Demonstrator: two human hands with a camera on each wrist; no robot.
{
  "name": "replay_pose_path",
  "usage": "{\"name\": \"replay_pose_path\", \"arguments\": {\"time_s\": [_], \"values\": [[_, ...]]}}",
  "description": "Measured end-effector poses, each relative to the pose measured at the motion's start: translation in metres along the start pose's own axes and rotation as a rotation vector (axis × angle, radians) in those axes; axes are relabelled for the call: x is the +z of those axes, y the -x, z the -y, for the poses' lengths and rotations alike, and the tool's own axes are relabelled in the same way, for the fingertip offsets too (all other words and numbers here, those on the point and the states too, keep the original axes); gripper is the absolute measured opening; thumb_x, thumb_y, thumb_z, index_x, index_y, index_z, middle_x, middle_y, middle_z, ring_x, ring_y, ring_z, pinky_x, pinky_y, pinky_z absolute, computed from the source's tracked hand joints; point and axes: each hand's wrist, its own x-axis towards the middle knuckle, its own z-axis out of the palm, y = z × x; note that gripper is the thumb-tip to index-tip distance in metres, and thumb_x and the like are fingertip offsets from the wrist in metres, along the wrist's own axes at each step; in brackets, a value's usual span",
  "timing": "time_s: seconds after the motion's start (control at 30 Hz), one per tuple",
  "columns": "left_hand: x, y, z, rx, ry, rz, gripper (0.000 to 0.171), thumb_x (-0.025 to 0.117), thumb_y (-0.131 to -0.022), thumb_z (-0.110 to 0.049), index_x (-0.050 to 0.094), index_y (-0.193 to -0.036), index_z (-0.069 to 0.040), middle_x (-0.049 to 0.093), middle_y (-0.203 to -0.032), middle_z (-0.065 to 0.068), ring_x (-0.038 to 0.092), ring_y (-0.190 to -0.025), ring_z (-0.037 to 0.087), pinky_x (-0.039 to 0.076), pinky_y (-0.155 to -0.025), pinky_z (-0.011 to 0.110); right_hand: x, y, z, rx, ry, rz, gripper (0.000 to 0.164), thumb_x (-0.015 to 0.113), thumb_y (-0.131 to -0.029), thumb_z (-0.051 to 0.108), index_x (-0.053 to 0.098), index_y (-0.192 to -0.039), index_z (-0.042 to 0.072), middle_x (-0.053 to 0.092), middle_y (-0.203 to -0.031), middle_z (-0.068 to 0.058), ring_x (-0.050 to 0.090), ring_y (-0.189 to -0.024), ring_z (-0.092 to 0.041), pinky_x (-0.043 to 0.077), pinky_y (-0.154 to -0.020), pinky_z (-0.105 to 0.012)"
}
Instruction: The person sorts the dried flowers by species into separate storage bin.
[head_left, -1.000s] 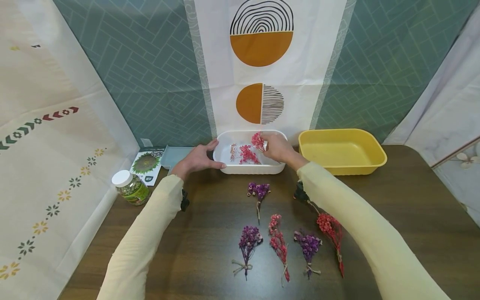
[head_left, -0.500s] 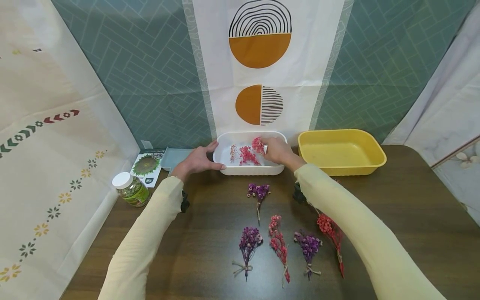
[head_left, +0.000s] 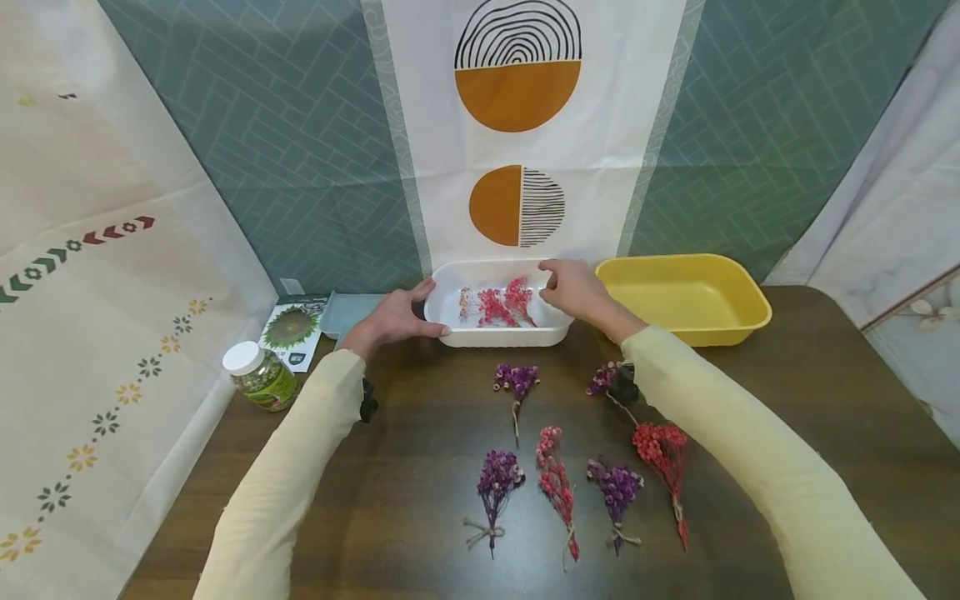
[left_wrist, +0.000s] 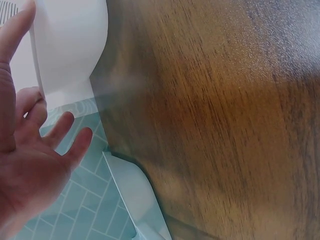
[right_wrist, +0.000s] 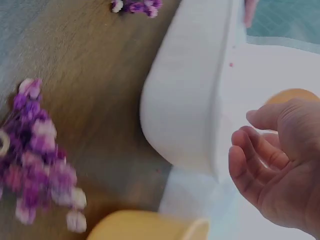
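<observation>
My left hand (head_left: 392, 322) rests against the left end of a white plastic basin (head_left: 495, 337), its thumb at the front rim and fingers farther back. In the left wrist view its other fingers (left_wrist: 82, 145) extend loosely off the basin. My right hand (head_left: 581, 292) is over the basin's right end, with loosely bent fingers and nothing between them. Inside the basin lie a pink dried-flower bunch (head_left: 517, 293), a second pink bunch (head_left: 491, 305) and a paler sprig (head_left: 466, 302). The right wrist view shows the right hand's fingers (right_wrist: 239, 167) apart from the rim.
A yellow basin (head_left: 686, 337) stands right of the white one. Nearer lie purple bunches (head_left: 498, 483) and red bunches (head_left: 555, 483), tied with twine. At left are a jar (head_left: 262, 377), a sunflower packet (head_left: 291, 332) and a pale blue tray (head_left: 348, 310). Fabric hangs behind.
My right hand has let go of the pink bunch, which now lies in the white basin, and has drawn back to the right. The left hand has kept its place on the basin.
</observation>
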Motion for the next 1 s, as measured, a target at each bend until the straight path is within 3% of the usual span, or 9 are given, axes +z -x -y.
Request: {"name": "replay_pose_path", "arguments": {"time_s": [0.2,0.43,0.63,1.0], "values": [[-0.001,0.0,0.001,-0.012,-0.013,-0.001,0.108,0.083,-0.076,-0.048,0.022,-0.16,-0.018,0.016,-0.165,0.004,0.023,-0.147,0.034,0.03,-0.111,0.057,-0.027,0.023,-0.01,-0.033,-0.071,-0.03,0.051,0.065,-0.094,0.012,0.052,-0.14,-0.006,0.066,-0.101,-0.02,0.059,-0.078,-0.029,0.054,-0.068,-0.038],[-0.002,0.0,0.0,0.017,-0.031,-0.008,0.108,0.083,-0.076,-0.048,0.024,-0.16,-0.014,0.018,-0.164,0.004,0.026,-0.146,0.034,0.032,-0.111,0.054,-0.046,0.058,-0.031,-0.045,-0.075,-0.053,0.047,0.067,-0.094,0.012,0.056,-0.135,-0.007,0.067,-0.103,-0.023,0.062,-0.089,-0.034,0.054,-0.074,-0.042],[-0.002,-0.002,0.0,0.05,-0.051,-0.008,0.106,0.084,-0.078,-0.045,0.025,-0.159,-0.01,0.02,-0.163,0.006,0.028,-0.145,0.033,0.034,-0.111,0.049,-0.053,0.09,-0.046,-0.034,-0.132,-0.061,0.048,0.069,-0.092,0.01,0.055,-0.135,-0.009,0.069,-0.096,-0.02,0.067,-0.073,-0.032,0.053,-0.058,-0.033],[-0.002,0.0,-0.001,0.042,-0.04,-0.005,0.105,0.083,-0.079,-0.046,0.024,-0.159,-0.01,0.019,-0.164,0.005,0.026,-0.147,0.031,0.032,-0.112,0.05,-0.054,0.142,-0.072,0.049,-0.137,-0.039,0.052,0.07,-0.093,0.011,0.051,-0.135,-0.014,0.069,-0.096,-0.018,0.066,-0.064,-0.026,0.053,-0.056,-0.032]]}}
